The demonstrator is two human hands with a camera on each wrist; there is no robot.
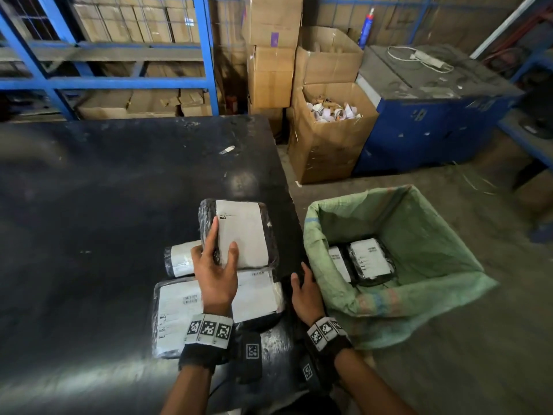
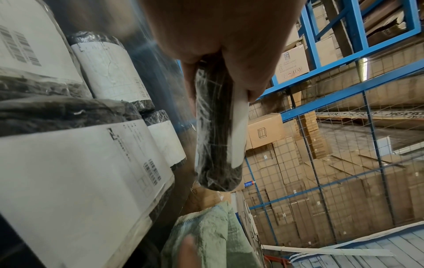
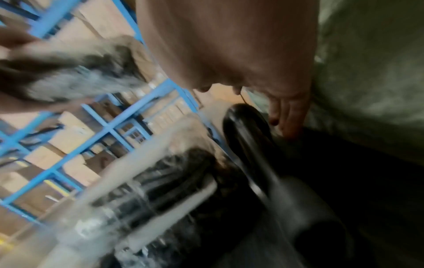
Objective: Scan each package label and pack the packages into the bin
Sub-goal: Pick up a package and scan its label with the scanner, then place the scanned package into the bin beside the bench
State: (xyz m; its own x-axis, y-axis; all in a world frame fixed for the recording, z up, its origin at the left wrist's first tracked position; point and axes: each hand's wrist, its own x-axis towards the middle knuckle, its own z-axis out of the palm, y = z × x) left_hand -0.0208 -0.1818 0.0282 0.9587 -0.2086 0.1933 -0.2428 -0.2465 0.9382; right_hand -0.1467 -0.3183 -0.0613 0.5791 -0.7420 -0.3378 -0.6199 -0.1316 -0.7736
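My left hand (image 1: 220,262) holds a black plastic-wrapped package (image 1: 242,229) with a white label facing up, lifted above the other packages; thumb on the label, fingers along its left edge. The left wrist view shows this package (image 2: 215,137) edge-on, pinched between thumb and fingers. My right hand (image 1: 302,283) hovers at the table's right edge beside the bin, fingers relaxed and holding nothing. The bin (image 1: 419,235), lined with a green woven sack, has two labelled packages (image 1: 369,262) at its bottom. Three more packages lie on the table: a rolled one (image 1: 179,259) and two flat ones (image 1: 175,313) (image 1: 257,295).
The black table (image 1: 119,190) stretches left and back, with a small white scrap (image 1: 227,150) on it. An open cardboard box (image 1: 329,136) of scraps and a blue machine (image 1: 434,115) stand behind the bin. In the blurred right wrist view a black elongated object (image 3: 245,137) lies near my fingers.
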